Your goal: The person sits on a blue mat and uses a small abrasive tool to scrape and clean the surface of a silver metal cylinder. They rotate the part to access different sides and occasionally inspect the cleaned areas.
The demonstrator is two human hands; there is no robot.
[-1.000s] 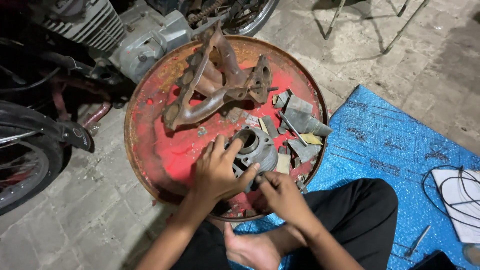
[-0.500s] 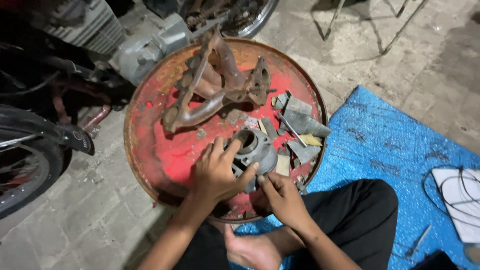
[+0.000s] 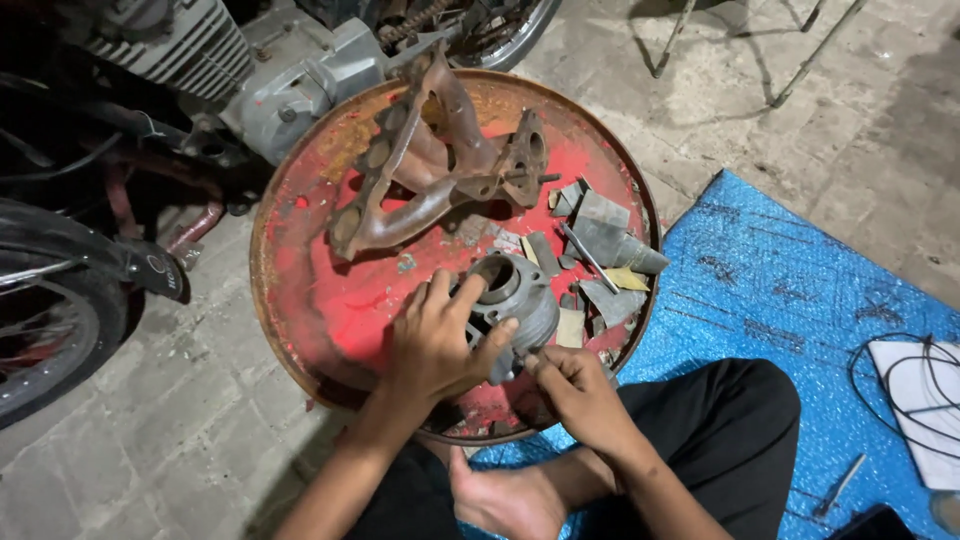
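Hands (image 3: 435, 345) on grey engine cylinder (image 3: 515, 300)

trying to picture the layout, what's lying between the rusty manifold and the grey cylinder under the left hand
In the head view, mostly bare red drum top separates the rusty manifold from the grey cylinder, with one small greenish scrap lying on it.

Head view, steeply down, close

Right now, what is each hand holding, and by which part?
Left hand grips the grey metal cylinder by its near side, on the red drum lid. Right hand pinches something small against it; cannot tell what.
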